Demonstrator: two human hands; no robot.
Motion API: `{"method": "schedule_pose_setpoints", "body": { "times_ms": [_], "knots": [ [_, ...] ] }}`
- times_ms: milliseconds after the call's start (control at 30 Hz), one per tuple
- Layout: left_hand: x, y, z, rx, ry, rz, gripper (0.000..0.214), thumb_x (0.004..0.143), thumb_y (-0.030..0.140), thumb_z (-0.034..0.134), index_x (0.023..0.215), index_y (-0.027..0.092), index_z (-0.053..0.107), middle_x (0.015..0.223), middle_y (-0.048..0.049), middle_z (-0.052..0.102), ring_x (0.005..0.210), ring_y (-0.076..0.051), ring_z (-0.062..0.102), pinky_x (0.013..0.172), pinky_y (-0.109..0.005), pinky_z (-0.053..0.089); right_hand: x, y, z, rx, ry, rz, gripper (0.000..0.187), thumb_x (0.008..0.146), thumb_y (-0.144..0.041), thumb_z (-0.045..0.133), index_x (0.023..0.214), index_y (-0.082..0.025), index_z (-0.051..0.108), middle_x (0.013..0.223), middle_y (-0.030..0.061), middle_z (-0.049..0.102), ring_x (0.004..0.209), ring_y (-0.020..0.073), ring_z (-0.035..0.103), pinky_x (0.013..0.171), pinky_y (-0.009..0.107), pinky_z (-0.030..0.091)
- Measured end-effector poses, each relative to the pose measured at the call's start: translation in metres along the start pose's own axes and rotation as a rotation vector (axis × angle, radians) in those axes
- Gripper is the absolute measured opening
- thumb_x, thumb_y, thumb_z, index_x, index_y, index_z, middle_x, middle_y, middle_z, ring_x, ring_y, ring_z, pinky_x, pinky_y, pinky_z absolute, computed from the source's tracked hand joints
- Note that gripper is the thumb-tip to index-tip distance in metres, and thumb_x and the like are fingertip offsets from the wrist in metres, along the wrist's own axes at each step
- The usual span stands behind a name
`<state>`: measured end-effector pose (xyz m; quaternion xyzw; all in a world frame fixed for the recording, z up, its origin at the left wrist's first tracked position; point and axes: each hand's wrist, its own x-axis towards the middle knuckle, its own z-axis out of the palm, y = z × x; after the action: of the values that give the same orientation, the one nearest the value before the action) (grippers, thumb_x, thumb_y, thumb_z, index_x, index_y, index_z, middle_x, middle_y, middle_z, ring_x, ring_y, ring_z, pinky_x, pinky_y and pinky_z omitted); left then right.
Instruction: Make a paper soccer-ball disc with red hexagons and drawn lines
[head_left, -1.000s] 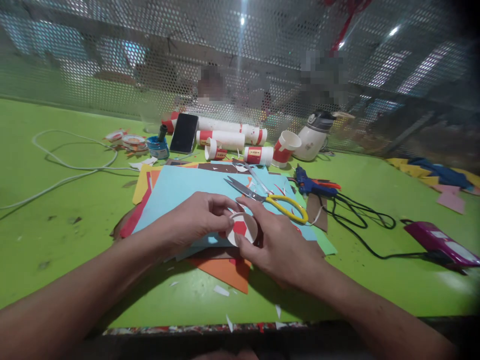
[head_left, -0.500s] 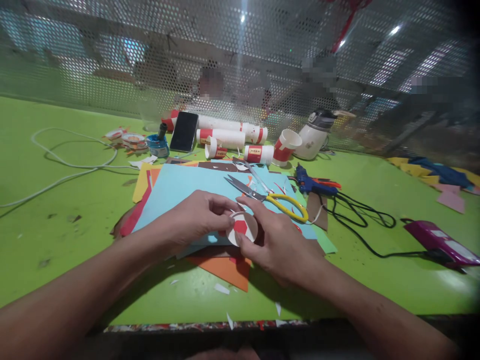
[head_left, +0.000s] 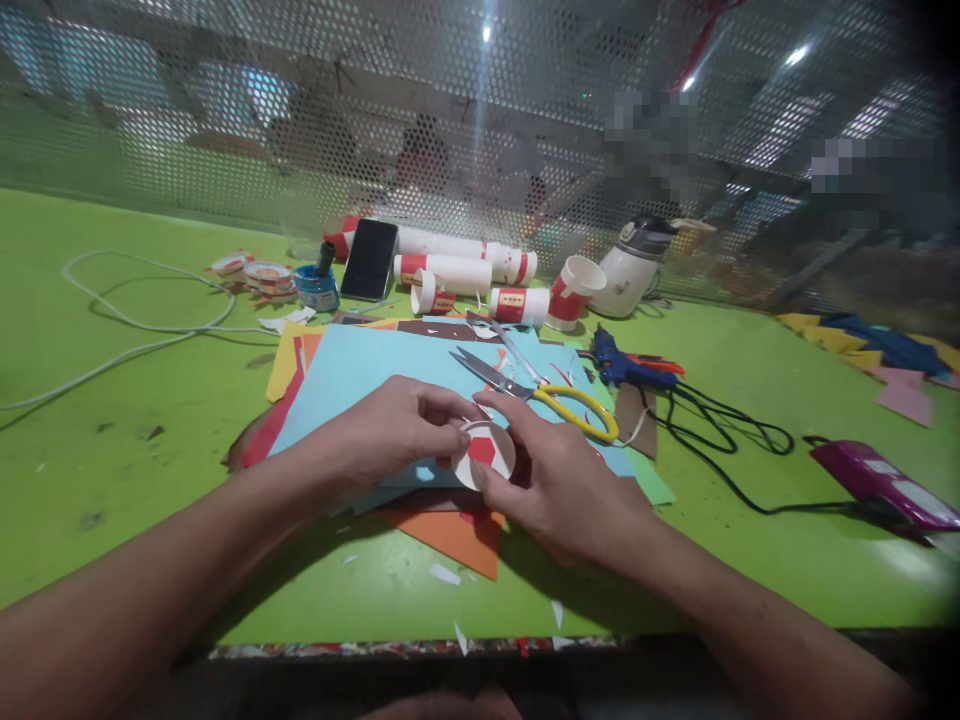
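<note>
The left hand point(head_left: 397, 425) and right hand point(head_left: 574, 480) hold a white disc point(head_left: 484, 452) between them, fingers point(head_left: 506, 494) closed on its edge, above blue paper point(head_left: 352, 370). On the counter point(head_left: 750, 560), a lying cup point(head_left: 538, 306) carries one label point(head_left: 513, 302); from here I cannot read its writing.

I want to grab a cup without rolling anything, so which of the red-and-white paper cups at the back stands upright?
The cup just left of the white jug: its mouth faces up, while the other cups lie on their sides.

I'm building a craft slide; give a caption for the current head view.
Left hand and right hand hold a round white piece with a red patch over blue paper, scissors beyond.
</note>
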<state>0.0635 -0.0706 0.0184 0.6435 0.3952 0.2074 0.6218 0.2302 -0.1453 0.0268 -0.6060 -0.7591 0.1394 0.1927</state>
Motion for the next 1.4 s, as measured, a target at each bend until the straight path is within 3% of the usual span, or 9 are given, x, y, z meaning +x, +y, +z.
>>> {"method": "schedule_pose_setpoints", "body": {
  "times_ms": [167,367,633,800,900,1067,1167,1300,1400],
  "knots": [
    [0.001,-0.002,0.0,-0.05,-0.002,0.001,0.023,0.065,0.015,0.066,0.087,0.016,0.072,0.058,0.0044,0.06,0.059,-0.012,0.053,0.06,-0.023,0.04,0.001,0.004,-0.001,0.118,-0.05,0.034,0.053,0.082,-0.028,0.057,0.133,-0.018,0.047,0.067,-0.0003,0.062,0.057,0.0163,0.057,0.051,0.026,0.041],
    [0.001,-0.003,0.0,-0.076,-0.015,0.014,0.027,0.066,0.021,0.07,0.093,0.015,0.071,0.062,0.0017,0.062,0.06,-0.014,0.054,0.061,-0.025,0.04,0.009,0.02,-0.012,0.573,-0.159,0.145,0.039,0.09,-0.025,0.047,0.128,-0.019,0.047,0.06,-0.0047,0.056,0.049,0.0131,0.056,0.049,0.025,0.046],
    [0.001,0.0,0.001,-0.272,-0.053,-0.011,0.025,0.061,0.016,0.065,0.084,0.013,0.074,0.067,-0.0014,0.064,0.065,-0.014,0.053,0.062,-0.026,0.039,0.015,0.026,-0.017,0.658,-0.202,0.167,0.029,0.093,-0.027,0.047,0.12,-0.019,0.054,0.056,-0.0049,0.055,0.05,0.012,0.056,0.046,0.022,0.043],
    [0.001,0.0,-0.001,-0.285,-0.069,-0.022,0.026,0.059,0.015,0.066,0.084,0.013,0.075,0.068,-0.0025,0.067,0.068,-0.015,0.055,0.063,-0.026,0.04,0.016,0.028,-0.014,0.616,-0.154,0.135,0.029,0.093,-0.029,0.049,0.118,-0.017,0.057,0.058,-0.0055,0.05,0.052,0.0107,0.05,0.047,0.022,0.04],
    [0.0,0.0,-0.002,-0.299,-0.078,-0.021,0.026,0.06,0.014,0.066,0.085,0.012,0.075,0.069,-0.0035,0.067,0.068,-0.015,0.056,0.063,-0.025,0.041,0.015,0.028,-0.013,0.547,-0.072,0.084,0.029,0.092,-0.026,0.051,0.117,-0.017,0.058,0.063,-0.0032,0.056,0.055,0.0113,0.052,0.05,0.023,0.04],
    [0.0,0.002,-0.004,-0.343,-0.065,-0.011,0.026,0.062,0.012,0.067,0.086,0.009,0.075,0.067,-0.0038,0.066,0.063,-0.013,0.053,0.062,-0.026,0.042,0.009,0.023,-0.019,0.345,0.186,-0.235,0.018,0.089,-0.018,0.055,0.104,-0.017,0.065,0.101,0.0081,0.067,0.093,0.0182,0.062,0.083,0.035,0.049],
    [-0.001,0.005,-0.005,-0.36,-0.05,-0.013,0.027,0.06,0.01,0.067,0.086,0.009,0.075,0.065,-0.0029,0.065,0.062,-0.013,0.054,0.064,-0.027,0.042,0.006,0.021,-0.024,0.223,0.108,-0.399,0.023,0.089,-0.017,0.056,0.11,-0.02,0.064,0.112,0.0102,0.062,0.111,0.0216,0.056,0.095,0.04,0.045],
    [-0.002,0.006,-0.009,-0.351,-0.073,0.007,0.026,0.066,0.011,0.067,0.091,0.01,0.074,0.075,-0.0051,0.068,0.067,-0.014,0.056,0.068,-0.027,0.043,0.003,0.024,-0.025,0.145,-0.046,-0.399,0.043,0.084,-0.021,0.066,0.125,-0.022,0.055,0.13,0.012,0.052,0.124,0.0237,0.046,0.104,0.043,0.04],
    [-0.004,0.007,-0.01,-0.325,-0.109,0.04,0.024,0.071,0.012,0.065,0.094,0.012,0.073,0.08,-0.006,0.07,0.071,-0.015,0.058,0.069,-0.027,0.042,0.002,0.025,-0.024,0.147,-0.062,-0.387,0.05,0.081,-0.023,0.07,0.128,-0.02,0.052,0.131,0.0118,0.05,0.126,0.0217,0.044,0.107,0.039,0.037]
  ]
}}
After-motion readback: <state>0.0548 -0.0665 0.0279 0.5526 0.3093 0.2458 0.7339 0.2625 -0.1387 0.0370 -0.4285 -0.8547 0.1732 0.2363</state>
